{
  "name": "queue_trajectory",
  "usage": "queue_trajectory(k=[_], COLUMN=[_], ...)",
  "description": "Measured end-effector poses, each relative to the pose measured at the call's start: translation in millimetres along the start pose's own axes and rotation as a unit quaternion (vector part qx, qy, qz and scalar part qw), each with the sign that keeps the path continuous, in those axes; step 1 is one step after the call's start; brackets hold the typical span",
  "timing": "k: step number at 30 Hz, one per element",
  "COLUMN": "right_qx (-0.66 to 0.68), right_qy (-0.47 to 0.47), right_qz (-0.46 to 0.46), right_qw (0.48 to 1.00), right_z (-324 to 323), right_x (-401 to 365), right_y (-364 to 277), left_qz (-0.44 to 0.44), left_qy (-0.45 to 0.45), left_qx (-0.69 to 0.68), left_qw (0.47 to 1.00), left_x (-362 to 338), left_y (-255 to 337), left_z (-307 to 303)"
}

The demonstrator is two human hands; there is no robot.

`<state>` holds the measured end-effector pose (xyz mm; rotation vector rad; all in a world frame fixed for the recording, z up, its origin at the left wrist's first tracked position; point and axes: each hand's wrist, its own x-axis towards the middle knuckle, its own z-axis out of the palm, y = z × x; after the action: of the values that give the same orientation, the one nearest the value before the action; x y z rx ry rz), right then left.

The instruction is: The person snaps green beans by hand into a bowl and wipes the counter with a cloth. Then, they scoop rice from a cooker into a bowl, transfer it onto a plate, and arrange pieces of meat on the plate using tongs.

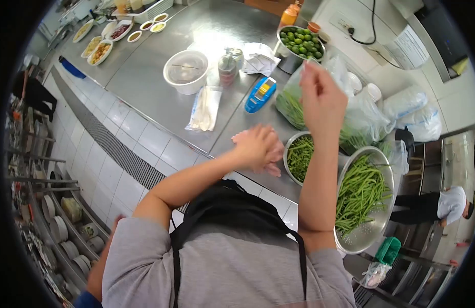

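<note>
My left hand point(259, 148) is over the front edge of the steel counter, its fingers apart and partly smeared by motion. Nothing can be made out in it. Just to its right is a steel bowl point(286, 160) of cut green beans point(300, 158). My right hand point(322, 95) is raised in front of a plastic bag of greens point(289, 109), fingers curled together; whatever they may hold is hidden. Below my right forearm, a perforated steel colander point(373, 226) holds long green beans point(363, 192).
The steel counter point(145, 87) carries a lidded white tub point(186, 72), a blue and yellow device point(260, 95), a plastic packet point(204, 109) and a pot of limes point(301, 43). Small dishes stand at the far left. Another person point(450, 205) stands at right.
</note>
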<state>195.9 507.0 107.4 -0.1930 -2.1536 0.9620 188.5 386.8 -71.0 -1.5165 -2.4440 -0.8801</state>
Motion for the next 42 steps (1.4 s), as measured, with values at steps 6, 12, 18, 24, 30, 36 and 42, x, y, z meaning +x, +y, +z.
queue_trajectory(k=[6,12,18,24,30,36,42], right_qx=[0.080,-0.097,-0.217,-0.045,0.422,0.155,0.302], right_qy=[-0.156,-0.171,-0.274,-0.351,-0.405,-0.347,-0.494], right_qz=[0.046,-0.144,-0.173,-0.188,0.023,-0.291,-0.321], right_qw=[0.983,0.970,0.921,0.916,0.811,0.878,0.749], right_z=[20.7,82.5,103.7,120.7,151.2,259.3,365.8], right_x=[-50.1,-109.4,-118.4,-108.7,-78.2,-124.7,-143.8], right_y=[17.3,23.0,-6.0,-24.8,-30.9,-121.6,-222.7], left_qz=[-0.093,-0.177,-0.328,-0.370,-0.408,-0.335,-0.535], left_qy=[-0.195,0.151,0.255,0.251,0.271,0.380,0.420], left_qx=[-0.294,-0.883,-0.557,-0.458,-0.624,-0.677,-0.406], left_qw=[0.931,0.406,0.719,0.768,0.608,0.534,0.610], left_x=[-44.1,-9.1,-20.2,-53.4,-96.0,-167.0,-271.7], left_y=[-11.5,-10.4,-22.0,-52.9,-59.7,-107.5,-177.7], left_z=[-13.3,-78.2,-90.7,-99.2,-176.3,-219.8,-301.0])
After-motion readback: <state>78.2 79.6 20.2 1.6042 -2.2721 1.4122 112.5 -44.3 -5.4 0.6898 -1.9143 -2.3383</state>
